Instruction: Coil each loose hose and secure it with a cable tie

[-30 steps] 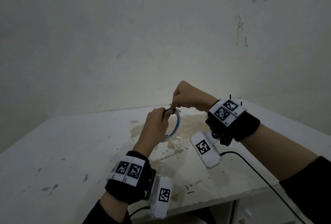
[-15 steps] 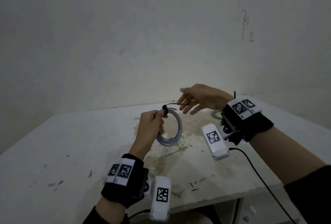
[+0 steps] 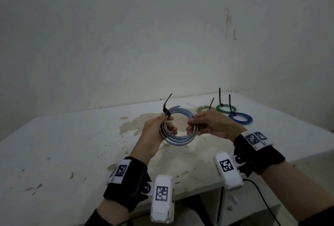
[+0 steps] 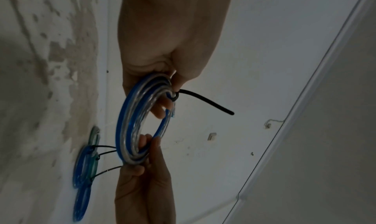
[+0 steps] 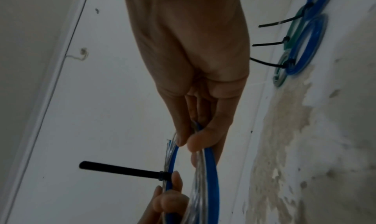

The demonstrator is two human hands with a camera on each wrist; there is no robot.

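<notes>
A coil of clear and blue hose (image 3: 179,139) (image 4: 132,131) (image 5: 209,171) hangs above the white table (image 3: 72,144), held between both hands. A black cable tie (image 3: 167,106) (image 4: 205,101) (image 5: 122,171) is cinched round its upper left, with the tail sticking up. My left hand (image 3: 162,126) (image 4: 164,89) grips the coil's left side just below the tie. My right hand (image 3: 194,126) (image 5: 193,140) pinches the coil's right side between thumb and fingers.
Three tied coils lie at the table's back right: a pale one (image 3: 204,108), a green one (image 3: 226,109) and a blue one (image 3: 240,118), each with a black tie tail standing up. A black cable (image 3: 262,195) runs off my right wrist past the table's front edge.
The right hand, which was pulling the tie tail and then let it go, has come back to pinch the coil's right side. The coil now faces me flat, held by both hands.
</notes>
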